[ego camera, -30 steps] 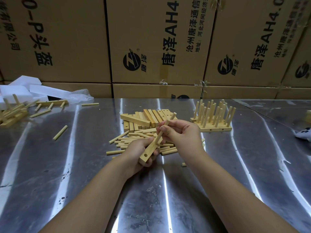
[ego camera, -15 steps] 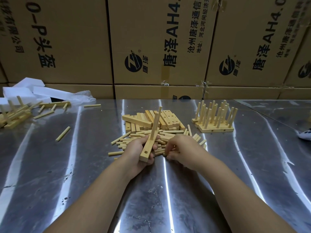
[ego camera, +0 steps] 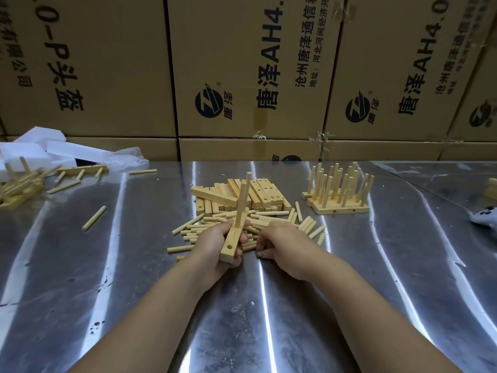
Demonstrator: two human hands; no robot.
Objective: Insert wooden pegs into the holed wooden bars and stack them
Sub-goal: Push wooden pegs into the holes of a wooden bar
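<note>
My left hand (ego camera: 215,246) grips a holed wooden bar (ego camera: 231,244) above the steel table, its near end showing an empty hole. One peg (ego camera: 242,200) stands upright in the bar's far part. My right hand (ego camera: 282,242) rests palm down on the loose pegs (ego camera: 204,230), fingers curled on one peg at the pile's near edge. Behind the pegs lies a heap of holed bars (ego camera: 242,195). A stack of bars with several upright pegs (ego camera: 338,192) stands to the right.
Cardboard boxes (ego camera: 242,76) wall off the table's far side. White foam pieces (ego camera: 40,149) and a jumble of pegged bars (ego camera: 16,187) lie at the far left, with stray pegs (ego camera: 94,217) near them. A white object (ego camera: 486,218) sits at the right edge.
My right hand has let go of the peg it pushed into the bar and dropped onto the loose peg pile. The bar with its peg now stands more upright in my left hand.
</note>
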